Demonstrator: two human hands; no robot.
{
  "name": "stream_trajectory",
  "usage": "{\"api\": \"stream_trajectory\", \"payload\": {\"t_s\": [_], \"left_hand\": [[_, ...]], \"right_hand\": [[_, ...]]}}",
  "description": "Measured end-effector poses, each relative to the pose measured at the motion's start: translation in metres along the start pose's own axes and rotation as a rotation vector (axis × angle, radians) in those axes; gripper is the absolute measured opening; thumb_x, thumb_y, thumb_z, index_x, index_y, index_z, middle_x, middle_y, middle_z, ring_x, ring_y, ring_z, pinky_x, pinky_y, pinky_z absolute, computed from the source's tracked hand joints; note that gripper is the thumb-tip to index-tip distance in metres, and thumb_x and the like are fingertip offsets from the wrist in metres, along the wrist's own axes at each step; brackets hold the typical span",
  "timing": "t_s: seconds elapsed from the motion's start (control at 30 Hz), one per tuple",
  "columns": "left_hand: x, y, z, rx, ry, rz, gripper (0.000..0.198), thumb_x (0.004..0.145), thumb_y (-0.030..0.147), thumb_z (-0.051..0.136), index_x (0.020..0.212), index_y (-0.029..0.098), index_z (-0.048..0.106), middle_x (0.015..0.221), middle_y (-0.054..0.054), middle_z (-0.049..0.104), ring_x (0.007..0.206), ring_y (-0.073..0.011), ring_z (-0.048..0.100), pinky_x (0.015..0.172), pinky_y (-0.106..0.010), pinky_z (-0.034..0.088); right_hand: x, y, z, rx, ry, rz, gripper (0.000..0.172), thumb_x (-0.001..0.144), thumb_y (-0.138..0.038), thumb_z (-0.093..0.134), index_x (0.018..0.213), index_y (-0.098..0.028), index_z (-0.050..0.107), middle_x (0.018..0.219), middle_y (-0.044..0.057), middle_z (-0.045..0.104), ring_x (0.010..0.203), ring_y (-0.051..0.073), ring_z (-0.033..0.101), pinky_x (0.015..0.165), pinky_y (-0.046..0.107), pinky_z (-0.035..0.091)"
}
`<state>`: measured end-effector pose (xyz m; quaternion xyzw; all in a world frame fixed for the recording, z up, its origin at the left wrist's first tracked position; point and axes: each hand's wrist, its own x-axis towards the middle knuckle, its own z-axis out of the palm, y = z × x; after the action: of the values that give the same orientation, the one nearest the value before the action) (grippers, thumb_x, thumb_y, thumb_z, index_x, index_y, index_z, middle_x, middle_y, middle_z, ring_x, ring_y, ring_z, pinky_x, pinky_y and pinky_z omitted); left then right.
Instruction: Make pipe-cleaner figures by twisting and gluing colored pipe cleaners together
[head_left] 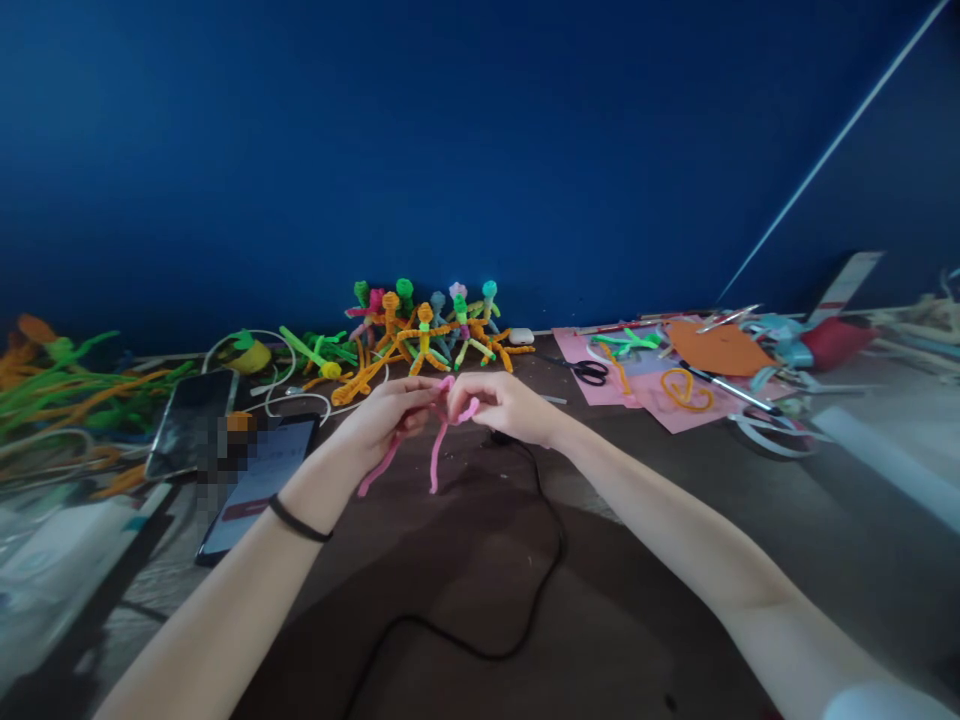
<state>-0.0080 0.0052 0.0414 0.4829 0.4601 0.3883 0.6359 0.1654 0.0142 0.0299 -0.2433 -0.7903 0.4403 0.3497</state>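
Both hands meet above the middle of the brown table (675, 520), pinching a pink pipe cleaner (437, 450). My left hand (390, 415) grips its left part, fingers curled; two pink ends hang down below it. My right hand (506, 405) pinches the bent upper end, fingers pressed together. A black band circles my left wrist. Just behind the hands stands a group of finished pipe-cleaner figures (427, 335) in orange, green, blue and pink against the blue wall.
Two phones (191, 420) lie at the left beside loose green and orange pipe cleaners (67, 390). A black cable (547, 560) loops across the table. At the right lie pink paper (660, 395), black scissors (589, 370), orange card and paper scraps.
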Motion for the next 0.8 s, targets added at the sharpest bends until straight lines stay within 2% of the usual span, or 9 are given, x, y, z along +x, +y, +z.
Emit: {"api": "stream_trajectory", "payload": {"t_s": [0.07,0.17,0.33,0.47,0.57,0.8], "left_hand": [[0.001,-0.002,-0.001,-0.022,-0.014,0.021,0.004,0.068,0.014,0.062,0.070,0.012,0.059,0.042,0.006,0.039,0.032,-0.0005,0.025,0.029,-0.013,0.013],[0.004,-0.005,-0.003,-0.027,0.002,0.043,0.007,0.067,0.016,0.064,0.071,0.012,0.060,0.043,0.007,0.040,0.034,-0.0005,0.028,0.030,-0.012,0.016],[0.007,-0.010,-0.003,-0.018,0.075,0.119,0.012,0.060,0.015,0.069,0.068,0.011,0.061,0.060,0.000,0.058,0.050,-0.0054,0.050,0.045,-0.015,0.037],[0.006,-0.012,0.001,-0.056,0.029,0.122,0.013,0.064,0.018,0.067,0.074,0.013,0.060,0.063,0.000,0.060,0.058,-0.0093,0.057,0.057,-0.020,0.046],[0.005,-0.014,0.003,-0.076,0.001,0.100,0.012,0.067,0.020,0.065,0.077,0.015,0.059,0.070,0.000,0.061,0.059,-0.0107,0.058,0.062,-0.027,0.050],[0.004,-0.015,0.003,0.019,-0.073,0.073,0.015,0.067,0.015,0.062,0.082,0.015,0.061,0.069,-0.001,0.062,0.056,-0.0116,0.060,0.060,-0.026,0.051]], "right_hand": [[0.001,0.001,0.000,-0.051,0.035,-0.020,0.016,0.066,-0.005,0.043,0.069,-0.014,0.056,0.077,0.003,0.056,0.072,0.012,0.051,0.067,0.026,0.039],[0.001,0.002,-0.001,-0.127,0.134,-0.042,0.018,0.067,-0.004,0.042,0.069,-0.014,0.057,0.076,0.002,0.055,0.073,0.012,0.051,0.067,0.025,0.039],[0.001,0.003,-0.002,-0.235,0.185,-0.101,0.020,0.068,-0.003,0.043,0.070,-0.014,0.061,0.076,0.002,0.053,0.073,0.012,0.050,0.062,0.023,0.037],[0.001,0.003,0.001,-0.293,0.218,-0.166,0.021,0.071,-0.002,0.044,0.071,-0.013,0.062,0.079,0.003,0.052,0.072,0.011,0.049,0.061,0.023,0.038],[0.002,0.005,0.001,-0.337,0.241,-0.192,0.027,0.073,-0.001,0.044,0.081,-0.016,0.065,0.082,0.003,0.050,0.069,0.009,0.047,0.059,0.022,0.039],[0.003,0.015,0.000,-0.478,0.279,-0.202,0.045,0.079,-0.004,0.039,0.112,-0.025,0.059,0.095,0.004,0.048,0.082,0.012,0.051,0.069,0.024,0.044]]}}
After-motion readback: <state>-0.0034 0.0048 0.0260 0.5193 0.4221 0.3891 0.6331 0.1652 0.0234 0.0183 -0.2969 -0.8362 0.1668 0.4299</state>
